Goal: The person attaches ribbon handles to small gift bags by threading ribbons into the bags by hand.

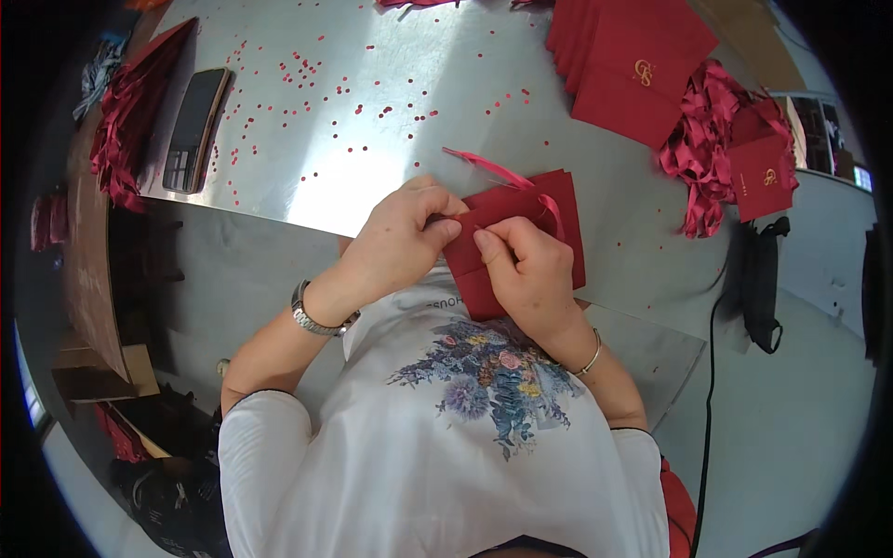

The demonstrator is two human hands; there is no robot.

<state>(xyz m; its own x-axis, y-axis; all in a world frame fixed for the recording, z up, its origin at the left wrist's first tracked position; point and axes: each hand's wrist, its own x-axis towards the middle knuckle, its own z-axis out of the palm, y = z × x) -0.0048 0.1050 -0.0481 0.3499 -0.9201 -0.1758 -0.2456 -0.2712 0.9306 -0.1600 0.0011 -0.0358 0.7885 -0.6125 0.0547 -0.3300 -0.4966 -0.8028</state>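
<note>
In front of my chest, over the table's near edge, is a flat red paper bag (476, 277), tilted. My left hand (402, 232) is closed on its upper left corner, thumb on the near face. Thumb and forefinger of my right hand (528, 274) are pinched together against the bag's face, close to the left thumb; what lies between them is hidden. A glossy red ribbon (498, 169) runs over the bag's far edge and loops down behind my right hand. Its other end rests toward the table.
The metal table (372, 200) is scattered with small red paper dots (361, 110). A phone (197, 130) and red ribboned bags (139, 116) lie left. Stacked red bags (614, 112) and heaped ribbons (704, 139) are at the far right. A black cable (713, 372) hangs on the right.
</note>
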